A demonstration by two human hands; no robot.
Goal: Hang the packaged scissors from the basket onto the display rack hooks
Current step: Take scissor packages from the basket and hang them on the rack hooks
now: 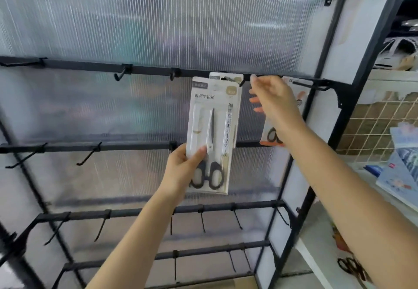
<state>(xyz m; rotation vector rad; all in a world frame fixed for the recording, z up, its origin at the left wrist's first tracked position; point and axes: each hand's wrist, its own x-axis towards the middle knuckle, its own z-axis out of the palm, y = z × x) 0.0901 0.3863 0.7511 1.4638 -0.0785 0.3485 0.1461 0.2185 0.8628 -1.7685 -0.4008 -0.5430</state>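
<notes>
My left hand (183, 171) grips the lower left of a white pack of black-handled scissors (211, 134), held upright in front of the rack. Behind it a second, similar pack (228, 82) hangs on a hook of the upper bar (144, 71). My right hand (271, 100) reaches up to that bar, fingertips at a hook (242, 82) just right of the hanging pack. Behind that hand hangs an orange-trimmed scissors pack (271, 135), mostly hidden. The basket is out of sight.
The black display rack (321, 98) has several bars with bare hooks at the left (119, 75) and below (88, 155). A ribbed translucent panel backs it. At the right are a wire grid (373, 125), blue packs (402, 175) and more scissors (350, 266).
</notes>
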